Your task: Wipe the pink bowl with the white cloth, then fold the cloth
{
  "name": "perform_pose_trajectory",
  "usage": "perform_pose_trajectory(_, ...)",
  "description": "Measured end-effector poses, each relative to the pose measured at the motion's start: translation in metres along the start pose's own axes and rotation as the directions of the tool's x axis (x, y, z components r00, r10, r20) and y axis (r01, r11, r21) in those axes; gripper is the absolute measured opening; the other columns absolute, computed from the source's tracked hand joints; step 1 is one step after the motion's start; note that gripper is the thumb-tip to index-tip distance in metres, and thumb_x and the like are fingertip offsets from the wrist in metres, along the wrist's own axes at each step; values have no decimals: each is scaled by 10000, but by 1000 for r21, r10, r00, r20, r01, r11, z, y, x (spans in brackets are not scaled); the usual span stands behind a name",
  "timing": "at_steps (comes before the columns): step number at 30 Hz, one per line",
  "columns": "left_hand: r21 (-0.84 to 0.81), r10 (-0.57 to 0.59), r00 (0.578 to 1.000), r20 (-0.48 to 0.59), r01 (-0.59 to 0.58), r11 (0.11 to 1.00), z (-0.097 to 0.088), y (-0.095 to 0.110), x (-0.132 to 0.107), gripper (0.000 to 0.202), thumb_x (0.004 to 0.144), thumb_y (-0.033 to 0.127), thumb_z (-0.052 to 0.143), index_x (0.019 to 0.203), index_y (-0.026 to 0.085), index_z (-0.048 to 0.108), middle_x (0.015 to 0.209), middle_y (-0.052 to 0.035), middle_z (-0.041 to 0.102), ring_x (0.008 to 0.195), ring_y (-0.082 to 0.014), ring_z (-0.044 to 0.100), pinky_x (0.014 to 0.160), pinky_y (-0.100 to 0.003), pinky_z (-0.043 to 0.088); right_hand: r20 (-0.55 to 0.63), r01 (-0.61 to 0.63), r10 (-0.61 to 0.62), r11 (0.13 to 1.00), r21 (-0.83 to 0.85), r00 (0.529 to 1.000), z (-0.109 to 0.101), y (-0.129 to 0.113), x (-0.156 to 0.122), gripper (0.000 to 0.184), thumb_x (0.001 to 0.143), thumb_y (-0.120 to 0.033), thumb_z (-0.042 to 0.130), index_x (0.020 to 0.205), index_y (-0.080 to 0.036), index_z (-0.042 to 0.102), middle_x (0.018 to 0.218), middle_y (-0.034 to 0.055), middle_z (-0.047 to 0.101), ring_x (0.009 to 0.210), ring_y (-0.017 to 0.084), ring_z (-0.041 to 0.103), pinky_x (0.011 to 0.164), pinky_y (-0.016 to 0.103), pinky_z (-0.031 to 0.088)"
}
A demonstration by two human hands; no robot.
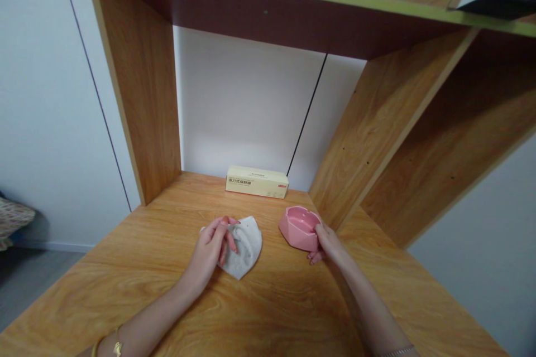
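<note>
A grey-white cloth (247,245) hangs, partly spread, beside and below the fingers of my left hand (215,242). That hand is closed, thumb against fingers, on a corner of the cloth. On the other side, my right hand (326,242) grips a pink faceted ashtray (299,228) by its right wall, thumb at the rim and fingers beneath. The ashtray is tilted slightly, its hollow facing up, and nothing shows inside it. A gap of bare wood separates cloth and ashtray.
A long cream box (256,183) with printed lettering stands at the back of the wooden tabletop (259,312). Wooden side panels (144,83) rise at left and right, with a shelf (268,8) overhead. A dark flat object (500,4) lies on the shelf's right end.
</note>
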State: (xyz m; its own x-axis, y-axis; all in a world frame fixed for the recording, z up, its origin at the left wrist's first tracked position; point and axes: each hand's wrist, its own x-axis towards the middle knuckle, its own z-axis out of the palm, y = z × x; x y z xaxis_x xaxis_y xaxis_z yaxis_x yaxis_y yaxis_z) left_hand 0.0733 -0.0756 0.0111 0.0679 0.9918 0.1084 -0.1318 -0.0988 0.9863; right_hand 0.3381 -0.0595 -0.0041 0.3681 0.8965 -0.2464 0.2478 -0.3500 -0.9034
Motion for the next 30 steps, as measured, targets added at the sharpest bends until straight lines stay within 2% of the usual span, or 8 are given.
perform_pose_trajectory(7, -55, 26, 999, -39, -28, 998, -1, -14, 4, 522, 740, 547, 453, 1087, 164, 386, 440, 79, 532, 266, -60, 312, 295, -154, 234, 0, -11, 12, 974, -227, 1000, -10, 3, 4, 526, 818, -288, 280, 1282, -45, 320, 361, -15, 492, 323, 199, 528, 341, 278, 427)
perform_pose_trajectory(9, -52, 32, 999, -35, -33, 998, -1, -18, 4, 540, 749, 544, 447, 1127, 174, 342, 436, 84, 536, 260, -60, 305, 293, -150, 233, -97, 85, -128, 929, -360, 987, -13, -3, 0, 508, 805, -306, 325, 1235, -48, 404, 521, 61, 592, 438, 219, 585, 447, 328, 467)
perform_pose_trajectory(12, -53, 34, 998, -44, -37, 998, 0, -19, 5, 531, 761, 528, 444, 1147, 184, 322, 442, 91, 531, 265, -59, 308, 297, -146, 242, -246, 320, -517, 770, -552, 820, -5, -21, -19, 437, 786, -308, 378, 1141, -92, 513, 965, 158, 617, 851, 251, 611, 748, 372, 458)
perform_pose_trajectory(14, -58, 34, 998, -62, -38, 998, -1, -16, 5, 521, 762, 521, 446, 1141, 183, 331, 445, 94, 522, 272, -58, 316, 301, -143, 245, -165, 440, -645, 664, -604, 747, 14, -36, -39, 349, 797, -280, 371, 1059, -152, 562, 1041, 114, 600, 946, 222, 567, 831, 347, 411)
perform_pose_trajectory(19, -66, 43, 994, -100, -49, 997, -4, -12, 6, 513, 761, 515, 452, 1138, 181, 357, 443, 100, 506, 280, -57, 332, 311, -140, 253, 226, 539, -561, 489, -686, 796, 77, -63, -78, 257, 803, -366, 453, 917, -189, 602, 919, 65, 648, 830, 203, 593, 697, 294, 398)
perform_pose_trajectory(24, -65, 47, 997, -56, -51, 997, -5, -12, 5, 550, 772, 535, 439, 1174, 173, 344, 432, 91, 510, 268, -61, 323, 296, -141, 234, 329, 506, -457, 348, -789, 827, 107, -68, -77, 246, 752, -342, 534, 912, -166, 596, 925, 106, 658, 861, 244, 602, 631, 290, 377)
perform_pose_trajectory(27, -57, 56, 997, -57, -59, 997, -5, -12, 4, 530, 780, 521, 434, 1175, 180, 344, 452, 92, 506, 283, -64, 325, 305, -148, 250, 279, 472, -462, 380, -795, 842, 105, -71, -70, 150, 754, -245, 508, 862, -182, 591, 846, 89, 668, 799, 225, 612, 593, 272, 355)
perform_pose_trajectory(30, -51, 78, 994, -82, -83, 995, -6, -11, 5, 488, 781, 497, 450, 1153, 193, 367, 486, 95, 484, 328, -70, 347, 337, -156, 268, 165, 489, -542, 535, -688, 824, 95, -79, -66, 113, 753, -248, 491, 825, -197, 562, 740, 44, 652, 698, 193, 602, 556, 255, 344)
